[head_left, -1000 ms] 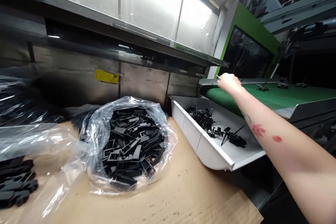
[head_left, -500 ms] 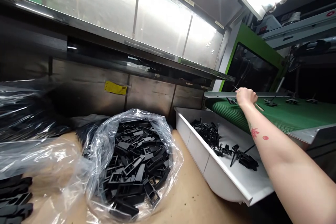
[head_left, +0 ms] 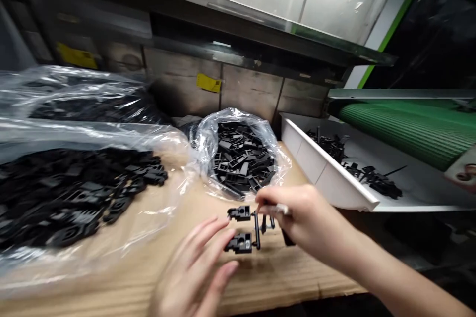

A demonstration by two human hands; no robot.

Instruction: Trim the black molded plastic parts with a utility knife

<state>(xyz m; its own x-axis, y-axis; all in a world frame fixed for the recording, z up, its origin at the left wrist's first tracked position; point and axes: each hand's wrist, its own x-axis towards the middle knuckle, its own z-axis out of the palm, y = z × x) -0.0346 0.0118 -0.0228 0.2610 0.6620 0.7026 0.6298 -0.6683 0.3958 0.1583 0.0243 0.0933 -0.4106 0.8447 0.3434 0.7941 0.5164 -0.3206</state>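
Note:
My right hand (head_left: 293, 210) is closed on a black plastic sprue (head_left: 257, 230), whose moulded parts stick out to the left over the table. A pale, slim object (head_left: 280, 209) also shows between its fingers; its kind is unclear. Two black moulded parts, an upper one (head_left: 243, 213) and a lower one (head_left: 243, 242), hang on the sprue's left side. My left hand (head_left: 197, 267) is beside them with its fingers apart, the fingertips close to the parts' left ends. Whether they touch is hard to tell.
Behind the hands stands a clear bag (head_left: 241, 153) of black clips. Loose black parts (head_left: 85, 193) lie in plastic at the left. To the right are a white tray (head_left: 330, 178) with black scraps and a green conveyor belt (head_left: 412, 124). The wooden table edge (head_left: 297, 302) runs along the front.
My right hand has come from over the conveyor back to the table, bringing the sprue. My left hand has entered the view. The camera has turned left and down.

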